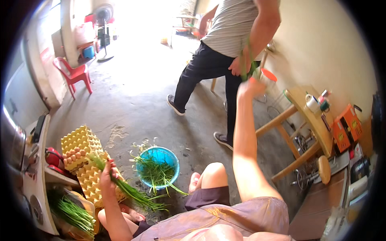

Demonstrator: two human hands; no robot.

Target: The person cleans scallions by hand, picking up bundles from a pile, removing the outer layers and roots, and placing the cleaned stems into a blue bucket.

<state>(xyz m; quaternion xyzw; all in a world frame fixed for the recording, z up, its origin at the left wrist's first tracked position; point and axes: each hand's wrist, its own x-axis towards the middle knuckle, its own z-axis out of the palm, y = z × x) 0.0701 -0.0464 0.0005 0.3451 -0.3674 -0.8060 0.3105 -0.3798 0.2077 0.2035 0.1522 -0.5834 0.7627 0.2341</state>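
Note:
My left hand (108,174) is closed around a bunch of long green chives (135,191), whose ends fan out toward the lower right. Beside that bunch, a blue plastic basin (156,150) on the floor contains loose green leaves and stalks, some hanging over its rim. My right hand (251,86) is stretched far forward and blurred by motion. A few thin green stalks (248,52) rise from its fingers, in front of another person's hand (240,65). More chives (75,212) lie in a plastic bag at the lower left.
Stacked egg trays (81,135), one bearing several eggs (74,156), stand left of the basin. A person in dark trousers (196,70) is ahead. To the right is a wooden table (324,126) with a mug (312,102) and an orange box (346,128). A red chair (75,73) stands farther off.

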